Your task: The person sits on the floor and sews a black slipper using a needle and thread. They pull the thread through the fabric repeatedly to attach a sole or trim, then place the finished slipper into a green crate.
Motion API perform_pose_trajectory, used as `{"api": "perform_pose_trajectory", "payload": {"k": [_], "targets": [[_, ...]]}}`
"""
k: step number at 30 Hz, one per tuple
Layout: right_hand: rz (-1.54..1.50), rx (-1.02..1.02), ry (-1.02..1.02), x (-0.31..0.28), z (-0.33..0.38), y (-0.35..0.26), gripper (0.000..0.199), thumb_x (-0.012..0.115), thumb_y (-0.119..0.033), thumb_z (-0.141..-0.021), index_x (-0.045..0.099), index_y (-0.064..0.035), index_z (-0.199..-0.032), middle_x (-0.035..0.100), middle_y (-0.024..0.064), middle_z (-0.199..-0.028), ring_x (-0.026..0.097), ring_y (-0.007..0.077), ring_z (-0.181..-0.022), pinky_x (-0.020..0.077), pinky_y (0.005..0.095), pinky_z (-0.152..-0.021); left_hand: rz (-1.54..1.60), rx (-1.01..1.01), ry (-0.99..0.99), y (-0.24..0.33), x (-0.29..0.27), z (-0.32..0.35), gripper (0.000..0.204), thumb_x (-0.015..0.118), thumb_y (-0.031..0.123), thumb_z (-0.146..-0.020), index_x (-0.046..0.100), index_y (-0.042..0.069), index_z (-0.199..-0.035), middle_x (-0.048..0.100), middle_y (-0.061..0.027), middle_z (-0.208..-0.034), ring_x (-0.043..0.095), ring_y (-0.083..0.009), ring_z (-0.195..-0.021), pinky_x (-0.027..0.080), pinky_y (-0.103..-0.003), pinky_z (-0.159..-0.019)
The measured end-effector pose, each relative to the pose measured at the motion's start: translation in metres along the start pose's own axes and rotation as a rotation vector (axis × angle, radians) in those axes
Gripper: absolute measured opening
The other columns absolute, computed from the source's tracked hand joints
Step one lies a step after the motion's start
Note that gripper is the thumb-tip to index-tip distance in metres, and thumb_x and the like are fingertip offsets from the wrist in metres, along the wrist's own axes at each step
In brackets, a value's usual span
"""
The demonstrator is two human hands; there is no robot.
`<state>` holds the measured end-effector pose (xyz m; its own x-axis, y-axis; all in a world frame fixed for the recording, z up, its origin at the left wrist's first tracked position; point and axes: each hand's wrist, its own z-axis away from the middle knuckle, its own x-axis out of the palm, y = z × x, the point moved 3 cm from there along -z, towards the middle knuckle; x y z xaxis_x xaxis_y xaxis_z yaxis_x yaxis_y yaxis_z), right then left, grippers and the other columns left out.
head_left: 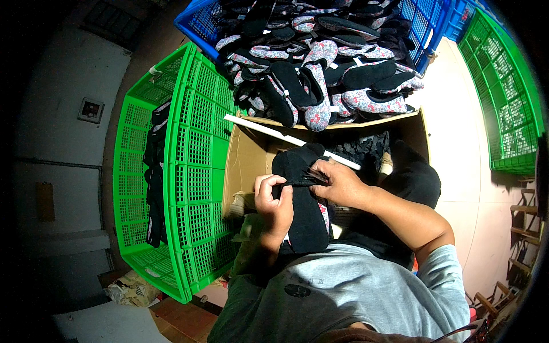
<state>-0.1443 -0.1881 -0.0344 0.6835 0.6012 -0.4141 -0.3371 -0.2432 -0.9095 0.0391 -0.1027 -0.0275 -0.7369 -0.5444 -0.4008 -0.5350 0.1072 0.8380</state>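
Note:
Black cloth slippers [307, 226] with a pink floral lining showing at one side are in front of my body, sole-like flat face up; I cannot tell whether it is one slipper or a pair. My left hand [273, 201] pinches the left edge of the black fabric between thumb and fingers. On the other side, my right hand [343, 184] is closed on a gathered fold of the same black fabric. Beneath my hands stands an open cardboard box [245, 166] with black crumpled material [366, 147] inside. A white strip [289, 138] lies slantwise across the box.
Beyond the box, a blue crate [197, 23] is heaped with black and floral slippers [366, 103]. At left, a green crate [197, 171] standing close to the box holds more dark slippers [154, 183]. Another green crate [503, 91] is at far right, above wooden racks [523, 234].

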Motion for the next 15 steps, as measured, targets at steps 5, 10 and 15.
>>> {"api": "perform_pose_trajectory", "payload": {"k": [5, 10, 15], "targets": [[0.000, 0.002, -0.008, -0.0004, 0.0006, -0.0021, 0.037, 0.080, -0.019, -0.083, 0.062, -0.0032, -0.111, 0.061, 0.0152, -0.095, 0.062, 0.0295, -0.087, 0.0515, 0.0393, -0.078, 0.004, 0.006, -0.001, -0.0010, 0.0000, 0.0003, 0.021, 0.068, -0.006, -0.076, 0.063, 0.003, -0.095, 0.060, -0.0103, -0.097, 0.062, -0.0271, -0.094, 0.049, -0.037, -0.089], [0.008, 0.005, -0.004, 0.0004, 0.0000, 0.0004, 0.039, 0.079, -0.022, -0.082, 0.062, -0.0057, -0.113, 0.064, 0.0178, -0.095, 0.066, 0.0364, -0.089, 0.0540, 0.0444, -0.078, -0.002, 0.000, -0.006, -0.0008, -0.0003, 0.0002, 0.020, 0.068, -0.005, -0.077, 0.063, 0.003, -0.095, 0.060, -0.0106, -0.098, 0.062, -0.0272, -0.094, 0.049, -0.036, -0.090], [0.014, -0.013, 0.002, 0.0023, -0.0002, 0.0035, 0.038, 0.079, -0.022, -0.082, 0.062, -0.0060, -0.112, 0.063, 0.0176, -0.094, 0.066, 0.0361, -0.087, 0.0541, 0.0443, -0.077, -0.001, -0.006, -0.010, -0.0002, -0.0001, 0.0004, 0.019, 0.068, -0.004, -0.078, 0.063, 0.003, -0.095, 0.060, -0.0109, -0.099, 0.062, -0.0273, -0.095, 0.049, -0.037, -0.090]]}}
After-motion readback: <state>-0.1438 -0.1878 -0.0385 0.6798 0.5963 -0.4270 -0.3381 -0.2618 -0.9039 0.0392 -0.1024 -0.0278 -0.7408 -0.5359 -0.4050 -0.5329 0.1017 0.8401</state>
